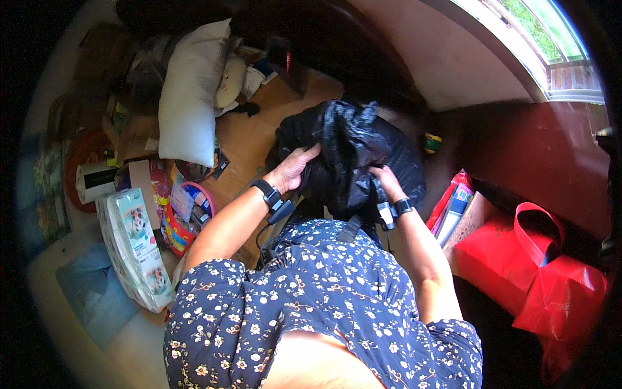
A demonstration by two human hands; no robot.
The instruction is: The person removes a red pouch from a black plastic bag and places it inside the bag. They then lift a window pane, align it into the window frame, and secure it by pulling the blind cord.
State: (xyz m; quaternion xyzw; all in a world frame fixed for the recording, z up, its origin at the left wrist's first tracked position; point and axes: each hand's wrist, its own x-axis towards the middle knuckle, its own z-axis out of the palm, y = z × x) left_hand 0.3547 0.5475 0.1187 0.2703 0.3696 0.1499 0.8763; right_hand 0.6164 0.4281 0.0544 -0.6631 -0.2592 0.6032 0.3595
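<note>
A large black plastic bag (350, 152), crumpled and bunched at the top, fills the middle in front of my body. My left hand (293, 165) grips its left side, with the thumb uppermost on the plastic. On the other side my right hand (385, 181) holds a fold of the bag, its fingertips partly hidden in the plastic. Both wrists wear black straps with small devices. What is inside the bag cannot be seen.
A white pillow (191, 97) lies at upper left, above wrapped tissue packs (133, 249) and a pink basket (197, 201) of packets. A wooden board (249, 133) lies behind. Red bags (492, 259) and a small yellow-green container (432, 142) are on the right, below a window.
</note>
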